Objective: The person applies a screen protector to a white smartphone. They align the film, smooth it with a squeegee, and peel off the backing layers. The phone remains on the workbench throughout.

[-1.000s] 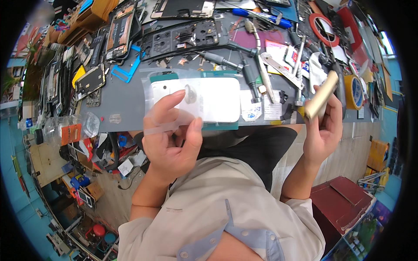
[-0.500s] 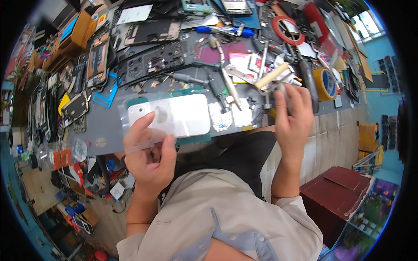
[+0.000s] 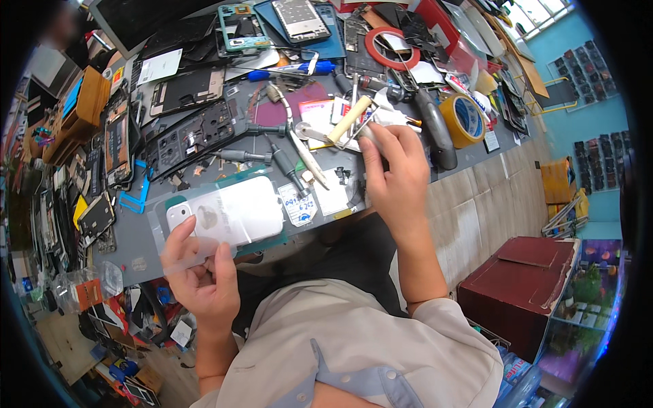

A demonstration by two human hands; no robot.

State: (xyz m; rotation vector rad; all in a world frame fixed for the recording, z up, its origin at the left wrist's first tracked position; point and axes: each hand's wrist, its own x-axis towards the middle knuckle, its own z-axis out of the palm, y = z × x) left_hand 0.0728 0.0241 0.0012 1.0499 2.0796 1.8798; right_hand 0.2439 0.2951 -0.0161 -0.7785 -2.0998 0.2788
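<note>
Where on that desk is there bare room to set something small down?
Mainly at left: grey desk between the blue frame, white phone and plastic bag. A narrower strip separates the tape roll from the near edge. Crowded: beyond the phone, around the right hand.

Smooth, glossy phone [image 3: 264, 206]; clear plastic film [image 3: 161, 236]; matt cloth shirt [image 3: 306, 319].

The right hand [image 3: 398, 166] partly hides the roller [image 3: 350, 119], while the monitor [image 3: 146, 17] is cropped above.

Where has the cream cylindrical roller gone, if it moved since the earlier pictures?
Yes, the cream cylindrical roller has moved left, farther from the round yellow tape roll.
</note>
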